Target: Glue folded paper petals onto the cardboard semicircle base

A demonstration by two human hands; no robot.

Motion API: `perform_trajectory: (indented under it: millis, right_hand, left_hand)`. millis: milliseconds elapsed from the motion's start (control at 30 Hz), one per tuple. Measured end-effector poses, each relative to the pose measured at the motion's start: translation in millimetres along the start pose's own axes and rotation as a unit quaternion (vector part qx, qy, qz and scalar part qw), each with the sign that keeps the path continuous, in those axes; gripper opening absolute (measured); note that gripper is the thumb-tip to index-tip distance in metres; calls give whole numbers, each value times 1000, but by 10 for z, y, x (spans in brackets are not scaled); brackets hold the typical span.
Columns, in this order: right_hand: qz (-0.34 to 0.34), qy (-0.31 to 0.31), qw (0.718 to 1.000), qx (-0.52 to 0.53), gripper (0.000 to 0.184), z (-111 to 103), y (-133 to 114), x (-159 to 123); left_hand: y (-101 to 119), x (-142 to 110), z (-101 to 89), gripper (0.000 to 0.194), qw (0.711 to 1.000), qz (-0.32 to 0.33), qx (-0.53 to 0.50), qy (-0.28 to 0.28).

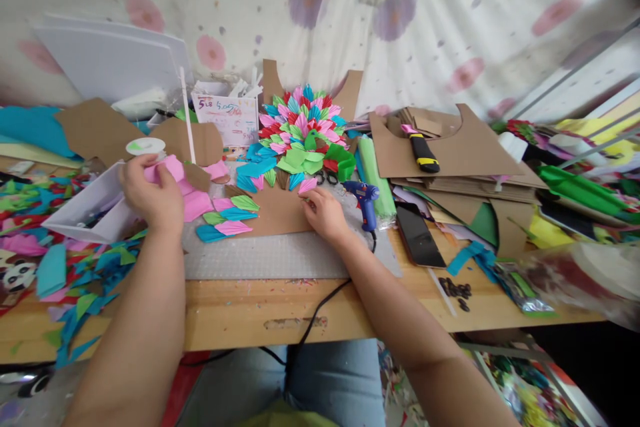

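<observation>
At the left, my left hand [153, 192] is curled, its thumb and fingers closed about a pink crepe paper piece [171, 168]; the exact hold is partly hidden. More pink paper [196, 204] lies beside it. My right hand [325, 215] has its fingertips pinched together at a pink pleated paper petal [307, 185] on the right edge of a brown cardboard piece [277, 211]. Green, blue, brown and pink petals line the cardboard's curved top and left side. Behind it, a dense cluster of colourful petals [300, 117] covers another form.
A blue glue gun [367, 203] stands right of my right hand, its black cord running over the table edge. Farther right lie a phone [419, 235], stacked cardboard and a yellow-black cutter [423, 152]. A white box [83, 213] and paper scraps occupy the left.
</observation>
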State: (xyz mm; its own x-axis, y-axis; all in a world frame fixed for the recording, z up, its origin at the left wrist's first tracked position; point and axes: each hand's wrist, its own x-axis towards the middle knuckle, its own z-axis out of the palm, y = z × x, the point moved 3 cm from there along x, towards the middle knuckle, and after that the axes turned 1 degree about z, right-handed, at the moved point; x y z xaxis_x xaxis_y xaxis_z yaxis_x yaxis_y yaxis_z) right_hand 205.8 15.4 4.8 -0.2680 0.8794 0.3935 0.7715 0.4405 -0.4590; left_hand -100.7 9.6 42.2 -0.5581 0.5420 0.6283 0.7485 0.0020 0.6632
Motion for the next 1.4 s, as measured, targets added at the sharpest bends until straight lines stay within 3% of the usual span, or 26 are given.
perform_trajectory:
  millis: [100,333,500,567,733,800,967,1133,1267,1333,1400]
  right_hand:
    - [-1,1,1000,6,23,12,5,-1]
    - [-7,10,1000,-5,23,20,-15,3]
    - [-3,16,1000,18,22,38,-23,8]
    - [0,12,999,40,23,45,-33,10]
    - [-3,-10,994,112,36,60,-95,9]
    - [3,-18,993,120,37,74,-111,15]
    - [32,5,997,77,13,87,-72,49]
    - [102,106,978,151,9,-7,37,40]
    - [88,135,968,195,11,-76,48,26]
    - [71,140,969,193,12,-89,50,25]
    - [48,132,972,190,17,-77,55,24]
  left_hand:
    - [33,-22,-20,21,999,4,-2,32]
    - [129,-61,55,22,998,47,37,13]
    - [382,-293,235,24,993,85,9,-76]
    - [518,-448,335,22,983,117,-15,-139]
    - [807,-873,548,19,898,230,-76,-367]
    - [850,-963,583,20,885,232,-83,-396]
    - [821,-952,637,28,859,235,-109,-441]
    - [387,-522,619,32,906,126,-11,-404]
    - [13,-135,466,38,969,40,-25,-242]
    - [-87,-55,419,50,977,5,-20,-210]
    - [-114,-48,413,59,975,-19,-4,-222]
